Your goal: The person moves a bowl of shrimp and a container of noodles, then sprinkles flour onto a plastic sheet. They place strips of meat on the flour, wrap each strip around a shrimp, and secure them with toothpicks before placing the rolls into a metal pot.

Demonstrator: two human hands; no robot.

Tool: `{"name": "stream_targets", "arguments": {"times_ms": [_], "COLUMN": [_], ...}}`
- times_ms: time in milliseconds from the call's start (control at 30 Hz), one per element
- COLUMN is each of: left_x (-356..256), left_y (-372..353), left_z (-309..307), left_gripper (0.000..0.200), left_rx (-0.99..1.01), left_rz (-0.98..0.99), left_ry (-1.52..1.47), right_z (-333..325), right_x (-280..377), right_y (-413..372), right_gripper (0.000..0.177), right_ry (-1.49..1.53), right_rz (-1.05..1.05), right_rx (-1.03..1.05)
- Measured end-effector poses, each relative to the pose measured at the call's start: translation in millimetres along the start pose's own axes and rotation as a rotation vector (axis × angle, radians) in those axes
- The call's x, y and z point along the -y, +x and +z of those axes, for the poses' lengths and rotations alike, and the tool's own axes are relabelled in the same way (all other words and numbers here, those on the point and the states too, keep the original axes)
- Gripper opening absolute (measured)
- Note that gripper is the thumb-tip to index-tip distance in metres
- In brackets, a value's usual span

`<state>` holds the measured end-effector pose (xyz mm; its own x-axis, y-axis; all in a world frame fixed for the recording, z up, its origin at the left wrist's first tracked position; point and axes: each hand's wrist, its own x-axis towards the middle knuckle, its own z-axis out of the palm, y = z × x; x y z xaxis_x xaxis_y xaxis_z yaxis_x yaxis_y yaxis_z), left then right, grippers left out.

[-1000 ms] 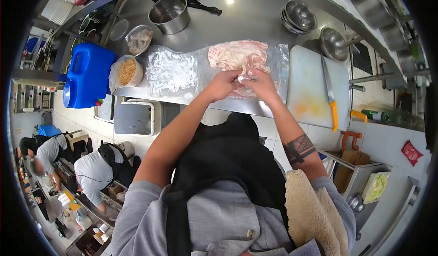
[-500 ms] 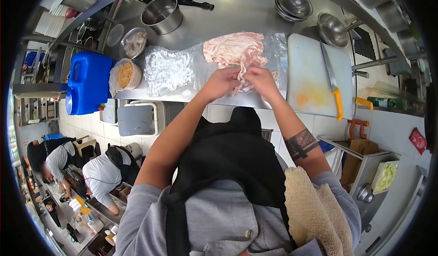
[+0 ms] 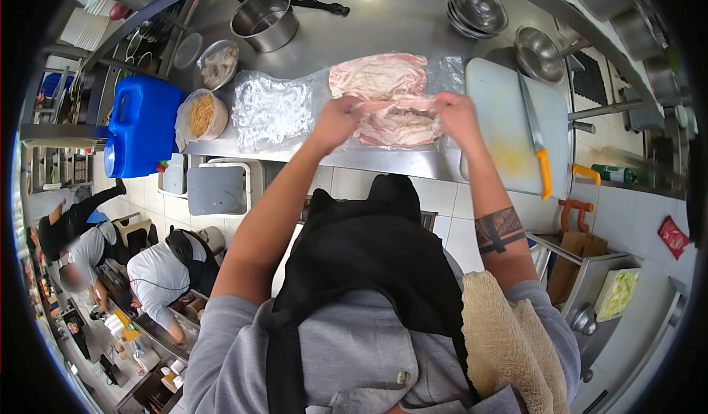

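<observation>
Thin pale-pink slices of raw meat (image 3: 377, 75) lie spread on a clear plastic sheet (image 3: 318, 112) at the front of the steel counter. A meat strip (image 3: 398, 103) is stretched sideways across them between my two hands. My left hand (image 3: 338, 122) is closed on its left end, and my right hand (image 3: 457, 116) pinches the right end. Below the strip, more folded slices (image 3: 398, 130) rest near the counter edge. A crinkled piece of plastic (image 3: 271, 110) with white patches lies to the left of the meat.
On the right lies a white cutting board (image 3: 501, 126) with a yellow-handled knife (image 3: 535, 123). Metal bowls (image 3: 478, 8) and a steel pot (image 3: 264, 23) stand behind. At left are a tub of shreds (image 3: 201, 117) and a blue jug (image 3: 144, 126). Other people (image 3: 166, 270) work at lower left.
My hands have moved apart from close together, drawing the meat strip out sideways. Folded slices now lie spread near the counter's front edge.
</observation>
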<state>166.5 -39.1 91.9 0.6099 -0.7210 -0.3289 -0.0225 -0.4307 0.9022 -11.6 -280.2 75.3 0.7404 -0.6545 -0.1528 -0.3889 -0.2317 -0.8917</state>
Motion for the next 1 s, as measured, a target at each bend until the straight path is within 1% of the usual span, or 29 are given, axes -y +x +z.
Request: {"name": "stream_targets", "arguments": {"times_ms": [33,67,100,133,200,233,300,333,400,433,500,533,567,600,633,700,733,767,833,867,933,1000], "left_x": [-7.3,-13.1,-19.3,-24.0,-31.4,-35.2,-43.9,-40.9,-47.0,-53.2,-58.5,-57.6,-58.4,-69.1,-75.8,-88.9,-93.1,-100.6,-122.9,-134.4,-150.2,-150.2], "left_y": [-0.4,-0.7,-2.3,-3.7,-5.4,-7.4,-11.9,-10.6,-12.1,-14.8,-19.5,-20.9,-19.7,-24.2,-28.6,-33.4,-33.6,-34.7,-39.2,-41.9,-49.3,-49.6], "left_z": [-11.2,-19.7,-30.0,-41.1,-62.2,-69.8,-86.2,-90.4,-105.9,-112.9,-124.2,-130.5,-136.8,-140.2,-141.5,-142.4,-141.8,-139.8,-133.2,-131.5,-131.3,-138.0], "left_gripper": [0.027,0.029,0.029,0.030,0.032,0.032,0.032,0.031,0.030,0.030,0.029,0.034,0.040,0.036,0.036,0.031,0.025,0.025,0.024,0.024,0.024,0.023], "left_rx": [0.018,-0.042,-0.051,-0.045,-0.035,-0.048,0.029,-0.027,-0.044,-0.051,-0.058,-0.024,0.007,0.043,0.035,0.142,0.184,0.186,0.277,0.275,0.292,0.246], "left_rz": [-0.011,0.008,0.008,0.004,-0.017,-0.019,-0.031,0.023,0.018,0.014,-0.011,0.031,0.076,0.077,0.082,0.165,0.188,0.197,0.300,0.306,0.427,0.413], "left_ry": [0.016,0.085,0.083,0.077,0.116,0.115,0.219,0.267,0.318,0.366,0.385,0.390,0.397,0.449,0.453,0.462,0.474,0.481,0.575,0.576,0.695,0.726], "right_z": [-12.7,-25.2,-37.0,-49.0,-66.3,-67.1,-65.2,-63.6,-60.1,-61.8,-66.2,-64.9,-63.0,-55.9,-47.8,-32.2,-20.8,-5.8,31.5,45.3,69.7,80.1], "right_x": [-1.1,-1.8,-0.3,1.5,5.1,5.8,4.9,2.8,-4.4,-13.0,-25.2,-8.5,9.2,26.8,33.1,46.5,69.1,95.3,124.8,132.5,139.6,144.8], "right_y": [6.0,10.5,14.0,16.2,19.7,20.8,21.6,21.2,21.0,23.0,25.2,13.7,1.4,-5.6,-5.5,-3.1,-4.1,-5.3,-9.1,-5.1,5.9,11.0], "right_gripper": [0.025,0.025,0.026,0.026,0.028,0.028,0.029,0.029,0.028,0.028,0.031,0.031,0.033,0.037,0.037,0.044,0.045,0.046,0.043,0.043,0.039,0.037], "right_ry": [-0.091,-0.132,-0.173,-0.174,-0.148,-0.146,-0.286,-0.282,-0.641,-0.638,-0.634,-0.631,-0.909,-1.186,-1.183,-0.700,-0.425,-0.148,0.186,0.184,0.151,0.156], "right_rz": [-0.037,-0.033,-0.029,-0.036,0.054,0.045,0.087,0.080,-0.005,-0.015,0.074,0.065,0.001,-0.065,-0.074,-0.301,-0.312,-0.319,-0.433,-0.438,-0.340,-0.341], "right_rx": [-0.064,-0.117,-0.169,-0.162,-0.239,-0.230,-0.182,-0.176,-0.215,-0.213,-0.046,-0.049,0.035,0.119,0.113,0.048,0.217,0.379,0.537,0.534,0.690,0.714]}}
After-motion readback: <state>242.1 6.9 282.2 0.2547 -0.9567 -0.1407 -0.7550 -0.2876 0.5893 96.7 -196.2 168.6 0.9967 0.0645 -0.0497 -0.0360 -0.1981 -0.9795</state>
